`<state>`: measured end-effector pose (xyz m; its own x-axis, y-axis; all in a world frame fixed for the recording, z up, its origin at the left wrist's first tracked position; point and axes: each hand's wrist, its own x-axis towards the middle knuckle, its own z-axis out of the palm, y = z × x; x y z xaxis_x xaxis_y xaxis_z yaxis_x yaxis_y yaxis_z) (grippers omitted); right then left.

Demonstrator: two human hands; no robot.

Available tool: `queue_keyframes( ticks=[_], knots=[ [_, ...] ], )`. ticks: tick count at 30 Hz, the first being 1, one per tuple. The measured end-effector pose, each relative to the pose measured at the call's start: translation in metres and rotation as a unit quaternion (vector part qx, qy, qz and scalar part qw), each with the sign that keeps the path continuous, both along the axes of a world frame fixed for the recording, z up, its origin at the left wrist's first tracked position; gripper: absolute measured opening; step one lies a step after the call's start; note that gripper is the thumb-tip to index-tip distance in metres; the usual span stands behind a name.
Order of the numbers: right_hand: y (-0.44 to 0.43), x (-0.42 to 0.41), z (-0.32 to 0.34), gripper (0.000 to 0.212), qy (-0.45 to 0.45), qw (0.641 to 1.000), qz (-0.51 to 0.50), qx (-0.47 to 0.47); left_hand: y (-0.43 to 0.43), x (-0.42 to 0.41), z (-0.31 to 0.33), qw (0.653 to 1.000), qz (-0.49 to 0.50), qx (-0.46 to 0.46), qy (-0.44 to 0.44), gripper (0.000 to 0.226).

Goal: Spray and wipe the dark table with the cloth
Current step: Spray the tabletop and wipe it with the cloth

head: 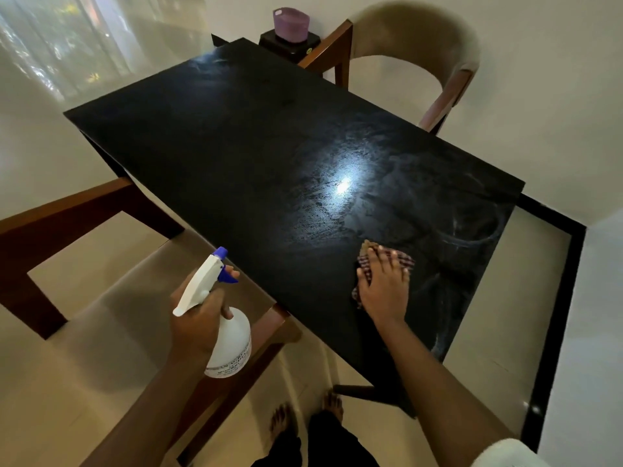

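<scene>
Around the dark table (236, 146) stand wooden-framed chairs: one with a curved beige back (414, 32) at the far right corner, and another (84, 200) drawn up along the left edge, its seat under the spray bottle (229, 342). Beyond the far end, a purple basket (291, 23) sits on a small dark stand (290, 43). Nothing lies on the tabletop but the checked cloth (406, 260), near the right front corner among pale wet streaks. The right hand (384, 288) lies flat on the cloth, fingers spread, pressing it to the surface with the arm stretched forward. The left hand (199, 318) holds the white bottle off the table's edge, fingers wrapped round its neck and one finger on the blue trigger (227, 276), nozzle aimed towards the table. Count: two chairs, one bottle, one cloth, one basket.
</scene>
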<state>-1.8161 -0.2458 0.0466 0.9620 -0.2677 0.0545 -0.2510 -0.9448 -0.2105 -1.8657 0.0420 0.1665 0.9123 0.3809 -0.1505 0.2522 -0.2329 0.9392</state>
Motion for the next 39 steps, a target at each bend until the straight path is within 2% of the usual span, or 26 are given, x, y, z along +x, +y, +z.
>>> queue_keyframes(
  ticks=[1, 3, 6, 9, 11, 13, 16, 18, 19, 21, 24, 27, 29, 32, 35, 37, 39],
  knots=[
    [0.012, -0.002, 0.001, 0.063, 0.000, 1.000, 0.004, 0.003, -0.001, 0.000, 0.000, 1.000, 0.000, -0.003, 0.005, 0.046],
    [0.044, -0.010, 0.001, 0.063, 0.003, 0.997, 0.082, 0.009, -0.002, 0.001, -0.001, 1.000, 0.007, -0.007, 0.018, 0.041],
    [0.079, -0.024, -0.001, 0.058, 0.023, 0.966, 0.256, 0.025, -0.005, 0.005, -0.001, 0.999, 0.010, -0.007, 0.036, 0.036],
    [0.071, -0.018, -0.001, 0.060, 0.034, 0.938, 0.345, 0.018, -0.013, 0.013, 0.004, 0.999, 0.004, -0.022, 0.029, 0.039],
    [0.046, -0.001, -0.001, 0.063, 0.036, 0.950, 0.311, 0.012, -0.020, 0.023, 0.009, 0.998, -0.002, -0.053, 0.032, 0.046],
    [0.009, 0.020, 0.001, 0.068, 0.038, 0.979, 0.200, 0.012, -0.027, 0.034, 0.016, 0.997, -0.012, -0.074, 0.031, 0.043],
    [-0.044, 0.049, 0.005, 0.065, 0.052, 0.997, 0.052, 0.020, -0.040, 0.056, 0.027, 0.998, -0.047, -0.045, 0.008, 0.037],
    [-0.052, 0.059, 0.009, 0.067, 0.063, 0.997, 0.011, 0.036, -0.047, 0.070, 0.030, 0.998, -0.057, -0.021, 0.007, 0.038],
    [-0.048, 0.062, 0.010, 0.069, 0.066, 0.997, 0.015, 0.042, -0.051, 0.076, 0.030, 0.998, -0.053, -0.018, 0.013, 0.038],
    [-0.027, 0.060, 0.012, 0.073, 0.064, 0.992, 0.092, 0.064, -0.060, 0.086, 0.030, 0.999, -0.044, -0.017, 0.010, 0.040],
    [0.006, 0.054, 0.011, 0.072, 0.104, 0.948, 0.286, 0.090, -0.073, 0.100, 0.032, 0.998, -0.061, 0.006, -0.031, 0.040],
    [0.003, 0.068, 0.007, 0.062, 0.102, 0.920, 0.375, 0.050, -0.087, 0.115, 0.027, 0.997, -0.059, 0.001, -0.046, 0.045],
    [-0.018, 0.083, 0.006, 0.066, 0.067, 0.936, 0.343, 0.037, -0.095, 0.124, 0.022, 0.998, -0.050, 0.003, -0.047, 0.048],
    [-0.067, 0.114, 0.005, 0.069, 0.057, 0.979, 0.193, 0.032, -0.102, 0.134, 0.007, 0.997, -0.050, -0.001, -0.062, 0.050],
    [-0.092, 0.133, 0.010, 0.064, 0.062, 0.994, 0.087, 0.034, -0.113, 0.137, 0.004, 0.997, -0.022, -0.007, -0.068, 0.047],
    [-0.081, 0.134, 0.008, 0.066, 0.054, 0.995, 0.082, 0.020, -0.121, 0.137, 0.005, 0.997, 0.002, -0.011, -0.081, 0.048],
    [-0.056, 0.126, 0.005, 0.068, 0.033, 0.987, 0.157, 0.023, -0.126, 0.138, 0.004, 0.994, -0.003, -0.010, -0.108, 0.050]
  ],
)
